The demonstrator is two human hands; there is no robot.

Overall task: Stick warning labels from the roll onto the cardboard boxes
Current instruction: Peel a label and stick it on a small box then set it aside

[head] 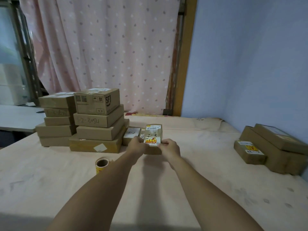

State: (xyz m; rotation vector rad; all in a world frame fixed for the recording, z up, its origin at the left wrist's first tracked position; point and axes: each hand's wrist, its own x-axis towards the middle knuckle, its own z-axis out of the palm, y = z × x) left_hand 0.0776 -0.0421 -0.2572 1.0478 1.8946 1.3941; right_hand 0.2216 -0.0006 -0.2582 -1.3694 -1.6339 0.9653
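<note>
cardboard box (153, 132) points lengthwise away, left hand (138, 144) and right hand (170, 147) pinching its near end.

- Curtain (103, 47): pale pink, scattered with white and mauve dots.
- Wall (250, 55): flat light blue.
- Door frame (185, 64): orange-brown wood.
- Stacked boxes (98, 120): plain brown cardboard, some with black handwriting and white stickers.
- Label (152, 141) on the small box (153, 130): yellow, red and white.
- Roll (102, 165): brown core, yellow labels.
- Sheet (216, 189): pale peach with faint grey flower prints.
</note>
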